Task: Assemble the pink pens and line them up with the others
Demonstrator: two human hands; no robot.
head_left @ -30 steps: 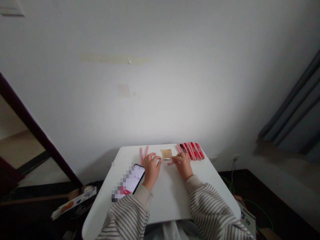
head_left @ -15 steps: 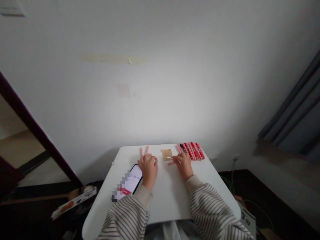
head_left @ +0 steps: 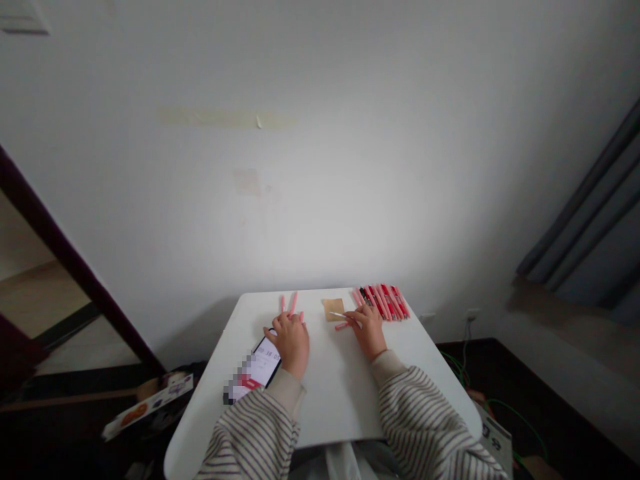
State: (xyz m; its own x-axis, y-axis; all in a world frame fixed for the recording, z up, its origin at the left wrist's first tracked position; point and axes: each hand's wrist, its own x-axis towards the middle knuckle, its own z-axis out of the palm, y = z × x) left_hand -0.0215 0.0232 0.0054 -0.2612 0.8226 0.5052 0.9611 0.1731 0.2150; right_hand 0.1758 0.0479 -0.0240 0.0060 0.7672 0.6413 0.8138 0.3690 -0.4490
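Observation:
My left hand point(head_left: 293, 341) is closed low over the table, its fingers bent around a short pink pen part point(head_left: 302, 317) whose end shows by the thumb. Two more pink pen parts point(head_left: 293, 302) lie just beyond those fingertips. Under and beside that wrist is a phone point(head_left: 265, 363) with a timer on its screen. My right hand point(head_left: 369, 331) pinches a slim white pointed rod point(head_left: 337, 314), like a pen refill, tip leftward over a square of tan paper point(head_left: 333, 307). A pink piece point(head_left: 341, 327) shows below the same fingers; whether they hold it I cannot tell.
A row of red, pink and black pens point(head_left: 385, 302) lies at the back right of the white table point(head_left: 340, 400). The wall point(head_left: 320, 200) rises behind the table. Boxes point(head_left: 150, 403) and green cables point(head_left: 525, 417) are on the floor at the sides.
My left hand has moved a little left and down toward the phone, and a pink pen part now shows beside its thumb. My right hand and the white rod have stayed nearly still.

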